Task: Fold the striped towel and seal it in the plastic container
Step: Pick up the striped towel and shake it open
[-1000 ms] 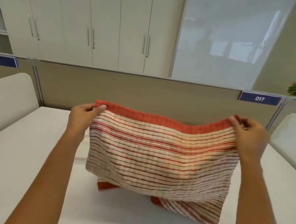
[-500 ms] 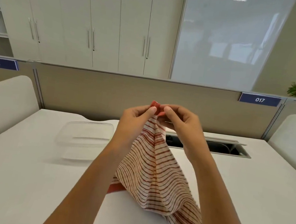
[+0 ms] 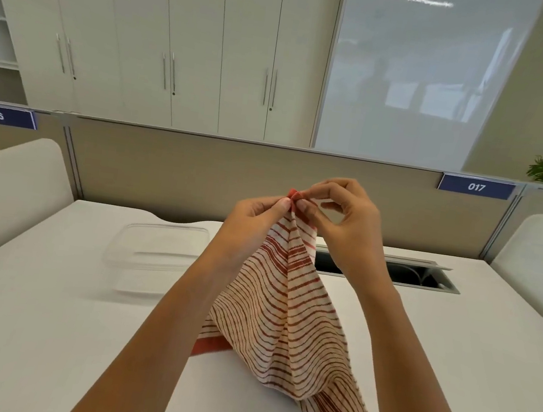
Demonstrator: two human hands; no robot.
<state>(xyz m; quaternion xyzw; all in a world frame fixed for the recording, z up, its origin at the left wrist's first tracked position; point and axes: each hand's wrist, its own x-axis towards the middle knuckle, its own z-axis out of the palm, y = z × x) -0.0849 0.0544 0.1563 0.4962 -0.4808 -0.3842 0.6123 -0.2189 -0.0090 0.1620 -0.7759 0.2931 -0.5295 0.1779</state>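
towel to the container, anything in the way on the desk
Nothing visible. The towel hangs from both hands, left hand and right hand, pinched at its top. The container sits to its left, with only bare desk between them.

White table [image 3: 39, 331] with an open cable slot [image 3: 389, 273] along its far edge. A clear plastic container [image 3: 157, 246] rests at left-centre; just nearer lies its lid [image 3: 142, 287]. The striped towel's [image 3: 286, 318] lower folds touch the surface at centre-right.

Blue tag [image 3: 0, 116] on left partition top reads "016". Blue tag [image 3: 476, 187] on right partition top reads "017".
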